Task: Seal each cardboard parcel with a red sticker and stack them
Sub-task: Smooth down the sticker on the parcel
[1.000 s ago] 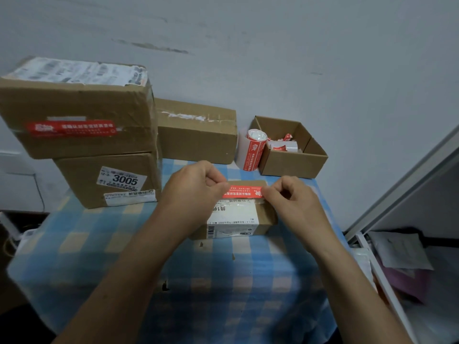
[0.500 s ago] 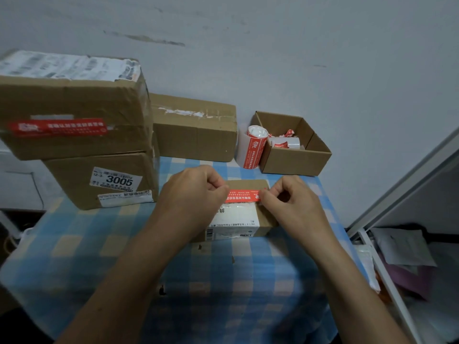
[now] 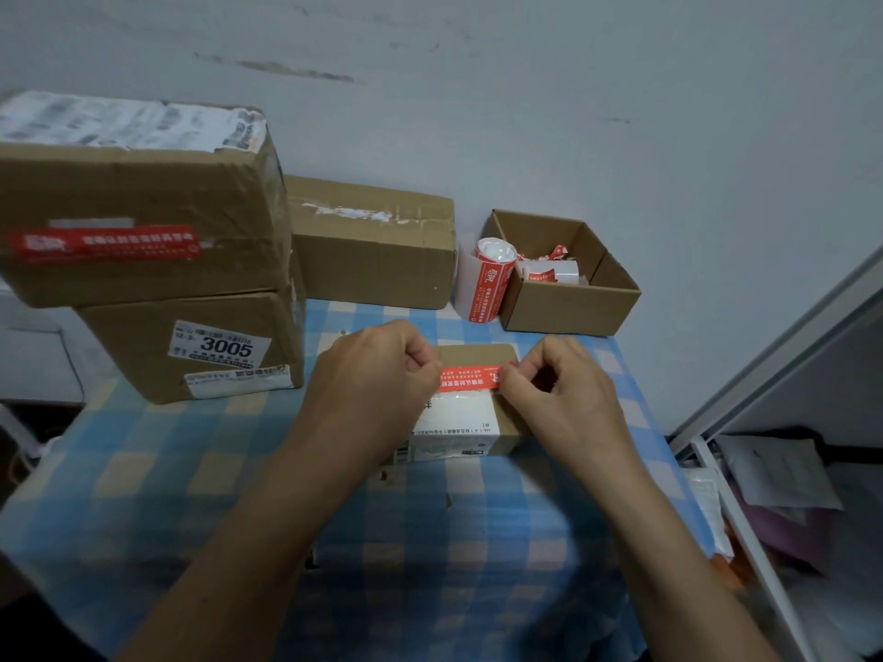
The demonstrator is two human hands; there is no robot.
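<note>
Blue-and-cream checked tablecloth (image 3: 200, 470) under everything, scuffed pale wall behind. Both hands are on one red sticker (image 3: 470, 377). My left hand (image 3: 377, 379) pinches one end between thumb and forefinger, and my right hand (image 3: 564, 398) pinches the other end the same way, with the rest of the fingers curled in. The strip is pulled flat between them across the top of the small parcel (image 3: 478, 355), which sits on the cloth right under my grip. Can't tell if the sticky side has touched cardboard yet or is just off it.

Progress, best guess: up and left of my left hand there's a two-box stack. The top box (image 3: 143, 193) has a red seal (image 3: 105, 243) across its front, so that one looks done. The lower box (image 3: 143, 346) shows no red on the face I can see, so no idea there. Beyond my left knuckles, against the wall, the back box (image 3: 372, 250) shows only torn tape residue and no red, so probably not done yet. This little one needs pressing down and then goes on the stack.

Readable stuff: "3005" in big digits on the lower box's shipping label (image 3: 224, 348), and that's about it. The sticker text is white Chinese characters, too small for me to make out. Same for the white label (image 3: 454, 422) on the small parcel, down between my wrists. Past my right hand the sticker roll (image 3: 487, 284) stands just beside an open carton (image 3: 573, 312) holding peeled scraps (image 3: 549, 269).
</note>
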